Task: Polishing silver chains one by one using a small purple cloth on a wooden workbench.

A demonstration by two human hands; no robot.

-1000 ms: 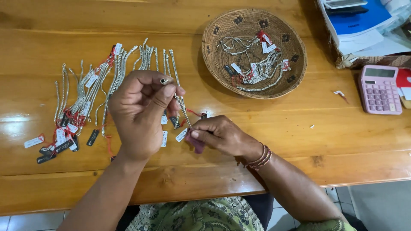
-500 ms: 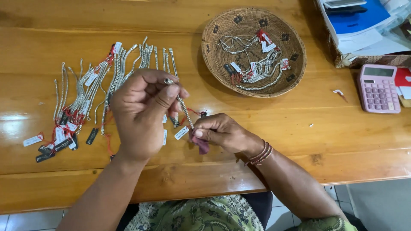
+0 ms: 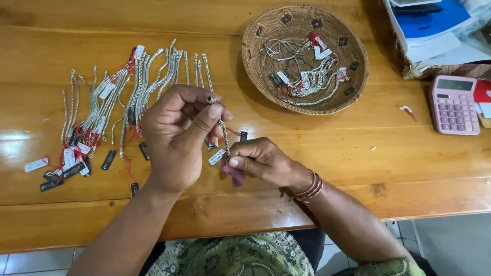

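We see chains (image 3: pixel 117 102) left of basket (image 3: pixel 353 66), calculator (image 3: pixel 452 105) right of it, hands (image 3: pixel 176 135) btw in front.

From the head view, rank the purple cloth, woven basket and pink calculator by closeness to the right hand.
1. purple cloth: pinched in the right hand.
2. woven basket: up-table, beyond the hand.
3. pink calculator: far right edge.

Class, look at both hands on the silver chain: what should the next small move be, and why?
Probably slide the right hand with its dark red cloth up the silver chain bracelet, since the left hand pinches its top end taut and the cloth grips only the bottom.
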